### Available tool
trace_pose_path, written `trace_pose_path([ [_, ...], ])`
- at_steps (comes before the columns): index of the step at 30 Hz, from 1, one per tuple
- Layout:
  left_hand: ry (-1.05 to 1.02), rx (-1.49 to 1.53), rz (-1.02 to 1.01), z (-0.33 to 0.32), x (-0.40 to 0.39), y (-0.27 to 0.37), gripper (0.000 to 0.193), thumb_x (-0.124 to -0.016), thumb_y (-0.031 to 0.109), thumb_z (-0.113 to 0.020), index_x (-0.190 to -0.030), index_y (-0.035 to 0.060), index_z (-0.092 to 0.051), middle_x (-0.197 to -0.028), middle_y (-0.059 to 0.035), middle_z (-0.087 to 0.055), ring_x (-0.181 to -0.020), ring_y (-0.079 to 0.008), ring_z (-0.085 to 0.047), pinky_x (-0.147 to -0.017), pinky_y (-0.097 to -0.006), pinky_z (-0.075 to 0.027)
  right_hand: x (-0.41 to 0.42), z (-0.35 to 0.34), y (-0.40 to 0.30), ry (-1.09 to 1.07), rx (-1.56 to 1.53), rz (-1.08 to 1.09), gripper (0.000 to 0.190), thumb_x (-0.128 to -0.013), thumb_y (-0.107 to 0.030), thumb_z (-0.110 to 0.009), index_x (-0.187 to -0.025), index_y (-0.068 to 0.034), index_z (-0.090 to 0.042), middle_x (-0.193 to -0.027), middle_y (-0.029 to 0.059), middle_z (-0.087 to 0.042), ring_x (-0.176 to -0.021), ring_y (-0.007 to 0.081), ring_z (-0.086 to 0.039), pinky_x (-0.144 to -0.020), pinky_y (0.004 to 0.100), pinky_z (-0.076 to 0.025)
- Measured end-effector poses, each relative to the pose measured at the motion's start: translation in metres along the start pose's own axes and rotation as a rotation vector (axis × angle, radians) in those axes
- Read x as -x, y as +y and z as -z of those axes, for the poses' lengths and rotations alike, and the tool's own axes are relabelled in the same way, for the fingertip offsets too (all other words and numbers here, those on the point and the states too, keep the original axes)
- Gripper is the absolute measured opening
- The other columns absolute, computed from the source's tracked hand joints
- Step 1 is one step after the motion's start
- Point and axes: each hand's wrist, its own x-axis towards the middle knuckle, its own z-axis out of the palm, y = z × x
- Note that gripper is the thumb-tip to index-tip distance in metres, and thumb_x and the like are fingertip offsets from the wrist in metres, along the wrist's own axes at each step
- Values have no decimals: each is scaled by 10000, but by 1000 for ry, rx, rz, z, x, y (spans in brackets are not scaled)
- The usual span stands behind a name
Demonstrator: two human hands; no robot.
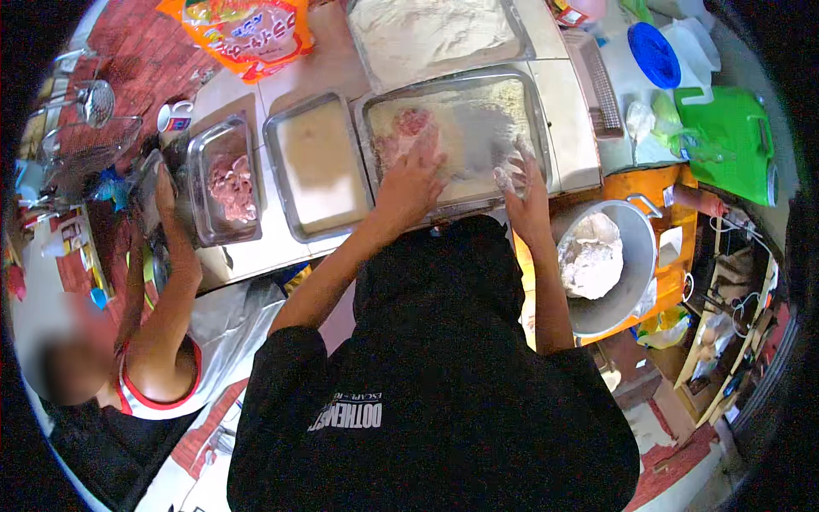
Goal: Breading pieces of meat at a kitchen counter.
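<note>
Directly before me is a steel tray [544, 121] with pale, crumb-like coating [473, 121] across its bottom. A piece of raw meat [414, 120] lies toward its left side, partly dusted with the coating. My left hand [413, 185] reaches over the near rim with its fingers at the meat; blur hides whether they grip it. Over the tray's right side is my right hand [526, 192], its fingers apart and caked with coating, holding nothing. A tray of pale liquid batter [323, 153] stands at the left, and beyond it a smaller pan holds raw meat pieces [231, 189].
Behind stands a large tray of white flour [441, 32], beside an orange bag [249, 38]. A metal pot [630, 269] with a floury white mass stands at my right. At far left, another person's hand [165, 182] holds a blurred object. A green jug [726, 141] lies right.
</note>
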Motion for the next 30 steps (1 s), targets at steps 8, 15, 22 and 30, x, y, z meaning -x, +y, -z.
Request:
trace_pose_path([
  [8,-135,148,147,13,19,15,288,-902,294,-615,-1038,47,-669,-1156,-167,-611,-1046,-340,-611,-883,-448,-509,-30,-11,16,-91,263,209,547,-871,-239,-703,-1337,-31,-508,-1410,229,-468,-1322,407,-429,-1108,474,-349],
  [15,65,362,264,22,43,7,212,-904,233,-617,-1021,68,-682,-1092,-158,-657,-1017,-330,-625,-882,-436,-503,-52,-5,27,-264,647,268,733,-859,-340,-697,-1450,-60,-366,-1515,258,-294,-1431,488,-195,-1163,544,-249],
  [22,-75,464,526,29,43,-9,261,-905,254,-634,-1041,38,-690,-978,-172,-710,-880,-313,-690,-825,-414,-528,-124,-23,56,-293,884,301,644,-849,-339,-678,-1357,-1,-473,-1433,260,-425,-1378,414,-348,-1148,493,-291],
  [30,-162,766,486,46,40,-5,261,-940,232,-631,-1060,13,-706,-906,-115,-720,-819,-174,-670,-767,-294,-514,-99,-38,54,-236,928,95,646,-850,-425,-647,-1296,25,-521,-1407,269,-454,-1312,409,-437,-1096,491,-359],
])
